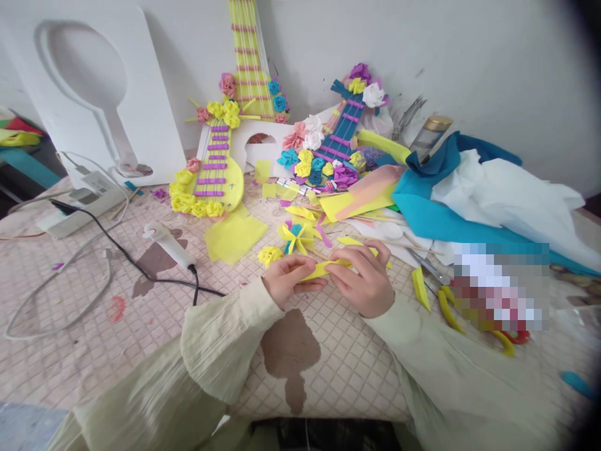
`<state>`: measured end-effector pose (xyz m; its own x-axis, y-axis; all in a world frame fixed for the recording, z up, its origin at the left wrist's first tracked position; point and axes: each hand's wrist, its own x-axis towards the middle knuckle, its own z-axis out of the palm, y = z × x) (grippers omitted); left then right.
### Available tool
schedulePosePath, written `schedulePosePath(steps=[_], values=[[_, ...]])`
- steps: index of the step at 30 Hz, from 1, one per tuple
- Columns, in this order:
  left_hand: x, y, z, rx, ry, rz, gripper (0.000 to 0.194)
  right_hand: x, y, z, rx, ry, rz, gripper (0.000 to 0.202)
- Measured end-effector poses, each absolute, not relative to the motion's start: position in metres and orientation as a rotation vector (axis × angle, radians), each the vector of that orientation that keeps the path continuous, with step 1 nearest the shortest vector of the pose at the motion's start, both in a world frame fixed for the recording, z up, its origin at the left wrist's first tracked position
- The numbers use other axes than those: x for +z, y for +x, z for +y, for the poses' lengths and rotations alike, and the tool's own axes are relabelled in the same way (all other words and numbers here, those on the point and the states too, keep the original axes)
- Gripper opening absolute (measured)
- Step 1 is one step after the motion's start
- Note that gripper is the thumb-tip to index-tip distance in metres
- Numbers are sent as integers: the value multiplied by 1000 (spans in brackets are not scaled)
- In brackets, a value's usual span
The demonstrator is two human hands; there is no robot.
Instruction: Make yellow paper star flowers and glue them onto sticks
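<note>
Between my two hands a narrow strip of yellow paper (320,270) is stretched over the table. My left hand (292,279) pinches its left end between thumb and fingers. Toward the other end, my right hand (364,282) has its fingers closed on the strip, hiding part of it. Just beyond my hands lie a yellow paper flower (270,255) and a yellow and teal piece with pointed petals (295,238). More folded yellow paper (421,289) rests to the right of my right hand.
Flower-trimmed paper instruments, one yellow (235,181) and one blue (345,128), lean at the back. A white glue gun (169,245) with a black cord lies left, near a power strip (82,210). Yellow-handled scissors (451,310) and teal cloth-like sheets (432,213) are at right.
</note>
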<state>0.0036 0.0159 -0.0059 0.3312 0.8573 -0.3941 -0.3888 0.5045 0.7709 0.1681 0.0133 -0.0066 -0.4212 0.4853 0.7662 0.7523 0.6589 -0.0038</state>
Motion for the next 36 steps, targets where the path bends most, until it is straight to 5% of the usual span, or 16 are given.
schedulePosePath(steps=[8,13,18,28,36], values=[[-11,4,16,949,691,897,26,0,177,13,-192,-1018,-2095,24],[-9,2,15,1089,879,903,29,-1,185,18,707,-1150,-1614,55],[-4,4,9,1151,1070,877,28,-2,178,19,1329,-1212,-1221,55],[-8,4,8,1198,1176,883,23,-4,181,19,1294,-1157,-1104,37],[-6,3,9,1247,1145,909,26,-5,178,15,1075,-1202,-1112,52]])
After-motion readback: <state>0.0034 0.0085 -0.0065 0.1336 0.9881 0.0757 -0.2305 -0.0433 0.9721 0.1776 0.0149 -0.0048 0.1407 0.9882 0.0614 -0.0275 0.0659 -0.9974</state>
